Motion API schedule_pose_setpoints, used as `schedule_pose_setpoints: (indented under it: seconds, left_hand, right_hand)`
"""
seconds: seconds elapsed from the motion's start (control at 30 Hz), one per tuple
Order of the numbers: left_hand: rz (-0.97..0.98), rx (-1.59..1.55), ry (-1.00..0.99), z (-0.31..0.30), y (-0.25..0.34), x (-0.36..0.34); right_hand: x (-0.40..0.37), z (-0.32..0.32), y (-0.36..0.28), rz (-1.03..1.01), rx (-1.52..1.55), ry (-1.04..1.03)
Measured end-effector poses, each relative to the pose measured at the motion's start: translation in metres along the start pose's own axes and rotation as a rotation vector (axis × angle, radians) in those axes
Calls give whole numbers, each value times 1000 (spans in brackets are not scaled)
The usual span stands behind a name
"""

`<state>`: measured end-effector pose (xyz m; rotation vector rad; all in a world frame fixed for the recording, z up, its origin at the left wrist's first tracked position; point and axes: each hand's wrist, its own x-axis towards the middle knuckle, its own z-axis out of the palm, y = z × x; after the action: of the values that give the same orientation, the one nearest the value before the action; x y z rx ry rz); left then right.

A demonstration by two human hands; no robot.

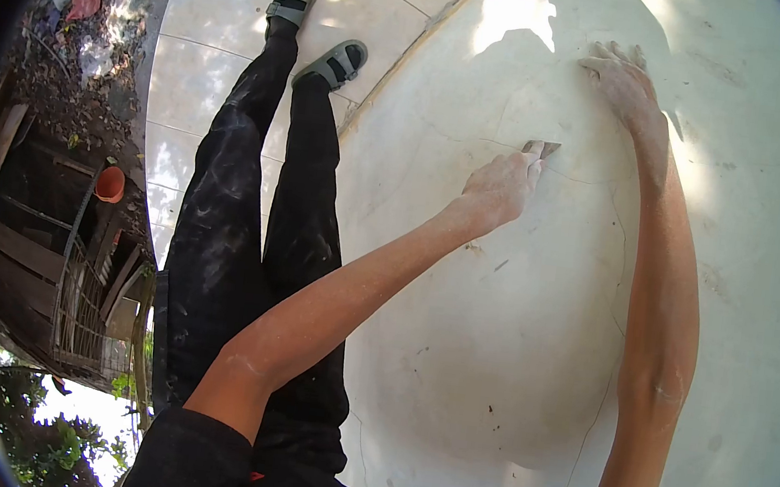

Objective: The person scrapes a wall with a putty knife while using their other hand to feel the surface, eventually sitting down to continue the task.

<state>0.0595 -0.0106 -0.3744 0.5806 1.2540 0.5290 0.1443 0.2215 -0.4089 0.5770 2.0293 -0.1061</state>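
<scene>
My left hand [500, 187], dusted pale, is closed round a small grey scraper [543, 149]. Only the scraper's flat metal end shows past the fingers, right at the surface of the pale plastered wall [485, 341]. Fine cracks run across the plaster close to the blade and down toward my right forearm. Higher in the view, my right hand [622, 85] lies against the wall with its fingers spread and nothing in it. Chalky dust coats both forearms.
Pale floor tiles [207, 78] meet the wall along a dark edge, and my sandalled feet [333, 64] stand on them. Beyond the tiles lie leaf-littered ground, an orange bucket [110, 184] and a wooden structure [24, 250].
</scene>
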Motion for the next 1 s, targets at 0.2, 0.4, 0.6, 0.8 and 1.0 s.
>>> schedule_pose_setpoints:
  seconds: [0.2, 0.4, 0.6, 0.8, 1.0]
  left_hand:
    - [-162, 12, -248, -17, 35, -76]
    - [-111, -22, -26, -16, 2, -28]
    - [-142, -57, -17, -21, 6, -43]
    - [-190, -92, -66, -28, 27, -58]
    - [-120, -54, -23, -42, 5, -10]
  right_hand:
    - [31, -4, -17, -16, 54, -183]
    - [48, 3, -18, -31, 80, -147]
    - [61, -9, -12, -14, 201, -145]
    - [72, -12, -12, 32, 276, -98]
    - [80, -15, -13, -14, 293, -117]
